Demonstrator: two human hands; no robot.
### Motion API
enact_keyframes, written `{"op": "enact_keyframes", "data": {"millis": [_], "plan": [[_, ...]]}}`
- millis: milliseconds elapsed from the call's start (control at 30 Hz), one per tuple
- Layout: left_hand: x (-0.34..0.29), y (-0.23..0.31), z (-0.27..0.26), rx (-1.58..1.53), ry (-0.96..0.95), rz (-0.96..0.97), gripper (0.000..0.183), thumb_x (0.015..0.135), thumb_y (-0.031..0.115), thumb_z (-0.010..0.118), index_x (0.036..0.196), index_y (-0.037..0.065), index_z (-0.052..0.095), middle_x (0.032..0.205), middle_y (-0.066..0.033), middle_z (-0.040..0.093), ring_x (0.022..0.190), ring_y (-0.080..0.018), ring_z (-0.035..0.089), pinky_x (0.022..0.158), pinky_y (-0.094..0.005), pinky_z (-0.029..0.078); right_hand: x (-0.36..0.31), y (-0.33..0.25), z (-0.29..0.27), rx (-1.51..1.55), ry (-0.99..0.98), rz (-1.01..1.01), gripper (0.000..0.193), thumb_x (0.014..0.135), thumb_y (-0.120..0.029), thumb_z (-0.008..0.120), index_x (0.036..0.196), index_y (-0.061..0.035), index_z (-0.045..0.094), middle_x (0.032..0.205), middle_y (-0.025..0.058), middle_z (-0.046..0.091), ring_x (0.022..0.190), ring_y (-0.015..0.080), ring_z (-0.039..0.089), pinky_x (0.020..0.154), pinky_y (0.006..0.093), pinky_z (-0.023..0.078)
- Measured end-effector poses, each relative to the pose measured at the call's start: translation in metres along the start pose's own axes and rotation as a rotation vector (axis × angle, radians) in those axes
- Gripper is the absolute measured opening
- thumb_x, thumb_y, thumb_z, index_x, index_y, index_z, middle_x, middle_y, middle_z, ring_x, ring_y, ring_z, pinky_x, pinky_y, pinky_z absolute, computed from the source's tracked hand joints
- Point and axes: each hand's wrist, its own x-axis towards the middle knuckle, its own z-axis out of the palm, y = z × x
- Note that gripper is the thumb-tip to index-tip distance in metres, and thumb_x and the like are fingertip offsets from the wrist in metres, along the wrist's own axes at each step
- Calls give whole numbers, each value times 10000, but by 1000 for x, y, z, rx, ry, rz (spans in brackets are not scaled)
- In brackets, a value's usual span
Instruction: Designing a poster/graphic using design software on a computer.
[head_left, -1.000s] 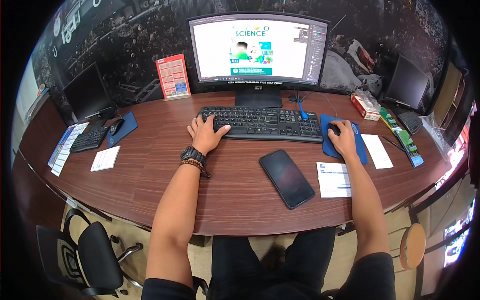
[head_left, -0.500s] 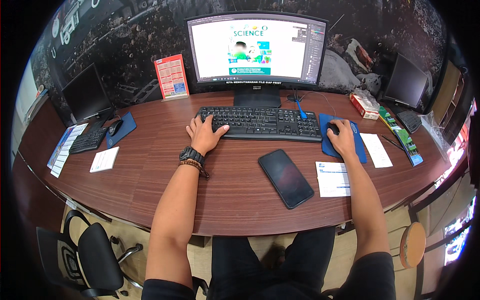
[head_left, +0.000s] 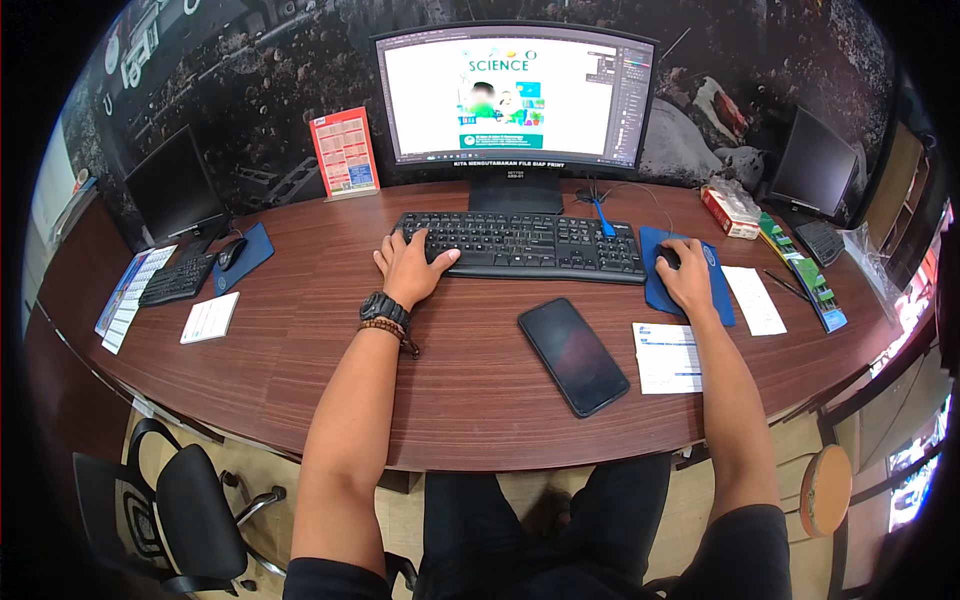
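Note:
My left hand (head_left: 408, 268) rests with spread fingers on the left end of a black keyboard (head_left: 520, 247). On that wrist are a black watch and a beaded bracelet. My right hand (head_left: 688, 272) is curled over a dark mouse (head_left: 669, 257), mostly hidden under the fingers, on a blue mouse pad (head_left: 716, 298). Behind the keyboard stands a curved monitor (head_left: 580, 110) showing a green and white page layout in an editing window. A dark smartphone (head_left: 573, 357) lies face up between my forearms, beside a printed slip (head_left: 667, 358) partly under my right forearm.
A red desk calendar (head_left: 345, 152) stands left of the monitor. At the left sit a second dark monitor (head_left: 176, 187), keyboard and mouse (head_left: 231, 254). On the right lie a paper note (head_left: 754, 300), a pen, a green strip and a red-white box (head_left: 730, 212). An office chair (head_left: 200, 510) stands lower left.

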Motion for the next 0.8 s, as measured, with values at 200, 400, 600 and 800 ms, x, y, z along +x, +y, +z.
{"op": "enact_keyframes", "data": {"millis": [200, 400, 600, 800], "plan": [[0, 2, -1, 3, -14, -6, 808, 888, 628, 619, 1426, 38, 498, 1495, -330, 321, 1433, -475, 202, 1150, -630, 104, 0, 1, 0, -3, 5, 7, 344, 810, -206, 672, 1127, -74, 702, 1192, 185, 597, 1086, 377, 618, 953, 430, 499], [-1, 3, -2, -7, -6, -9, 802, 884, 625, 627, 1424, 46, 504, 1485, -317, 342, 1435, -465, 204, 1152, -628, 101, -1, -4, -3, -49, -30, 55, 440, 811, -301, 709, 1199, -98, 667, 1269, 171, 560, 1139, 371, 592, 971, 449, 485], [-2, 6, -5, -13, -13, -18, 804, 877, 620, 638, 1427, 49, 504, 1483, -312, 347, 1438, -460, 202, 1157, -629, 93, -3, -23, -7, -231, -21, -57, 591, 791, -421, 746, 1282, -116, 621, 1339, 154, 513, 1248, 378, 504, 1013, 479, 443], [-1, 4, -4, -12, -17, -29, 808, 877, 618, 639, 1431, 48, 497, 1499, -321, 327, 1443, -467, 188, 1163, -628, 80, -1, -27, -8, -198, -34, -31, 562, 798, -417, 732, 1266, -122, 634, 1328, 146, 525, 1224, 376, 526, 998, 472, 454]]}}
